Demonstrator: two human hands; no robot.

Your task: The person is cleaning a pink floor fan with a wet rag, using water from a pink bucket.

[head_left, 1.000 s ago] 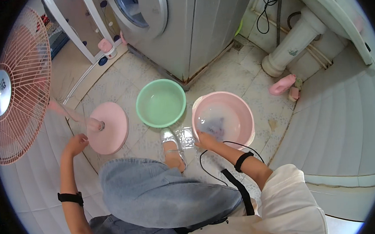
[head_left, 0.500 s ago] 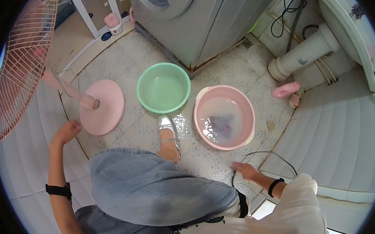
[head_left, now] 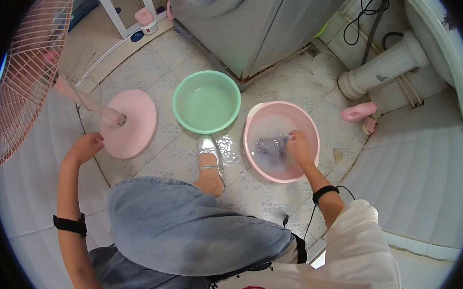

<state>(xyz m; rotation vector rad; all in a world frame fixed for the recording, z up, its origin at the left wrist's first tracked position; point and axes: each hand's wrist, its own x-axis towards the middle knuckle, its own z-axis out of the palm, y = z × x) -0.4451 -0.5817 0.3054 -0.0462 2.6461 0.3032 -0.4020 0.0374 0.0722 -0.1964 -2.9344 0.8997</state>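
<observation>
My right hand (head_left: 299, 149) reaches over the pink basin (head_left: 313, 119). Its slightly blurred fingertips are beside a dark wet cloth (head_left: 274, 148), lying in cloudy water. Whether they grip the cloth I cannot tell. Off to the left, my left hand (head_left: 85, 148) hovers by the round pink base (head_left: 135, 124) of a standing fan, its fingers loosely bent and nothing in them. A black band circles each of my arms. Left of the pink basin stands a green basin (head_left: 208, 106) holding what looks like clear water.
The fan's cage (head_left: 28, 77) rises at the far left. A grey washing machine (head_left: 251, 29) stands behind the basins. At right are a pink bottle (head_left: 359, 112) and a white pedestal (head_left: 383, 70). A thin cable (head_left: 311, 220) runs near my right forearm, and the tiles between basins look wet.
My right hand has moved forward from beside the cable on the floor to above the pink basin. My left hand stays near the fan base. The view has shifted slightly.
</observation>
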